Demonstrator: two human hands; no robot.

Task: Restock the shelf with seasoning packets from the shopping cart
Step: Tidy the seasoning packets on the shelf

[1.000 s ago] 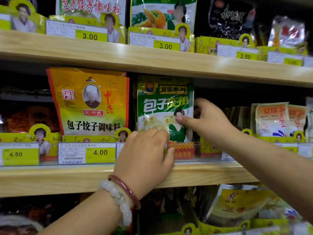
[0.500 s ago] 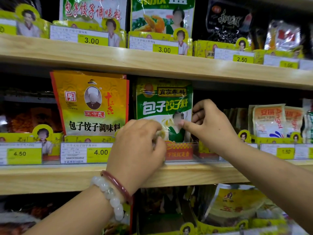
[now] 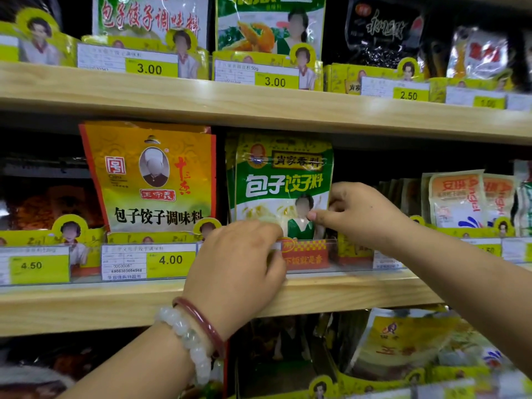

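A green seasoning packet [image 3: 283, 180] stands upright on the middle wooden shelf [image 3: 86, 306], behind a clear plastic rail. My right hand [image 3: 362, 214] pinches its right edge, thumb on the front and fingers curled behind. My left hand [image 3: 239, 272], with two bracelets at the wrist, has its fingers curled over the packet's lower left corner at the rail. More green packets stand behind the front one. The shopping cart is out of view.
A yellow-orange seasoning packet [image 3: 152, 177] stands just left of the green one. White and orange sachets [image 3: 457, 197] fill the slot to the right. The upper shelf [image 3: 259, 108] holds more packets and price tags. Below are yellow packets [image 3: 403, 344].
The green packet has settled a little more upright in its slot. My left hand shifted slightly right along the rail. My right hand stays on the packet's right edge.
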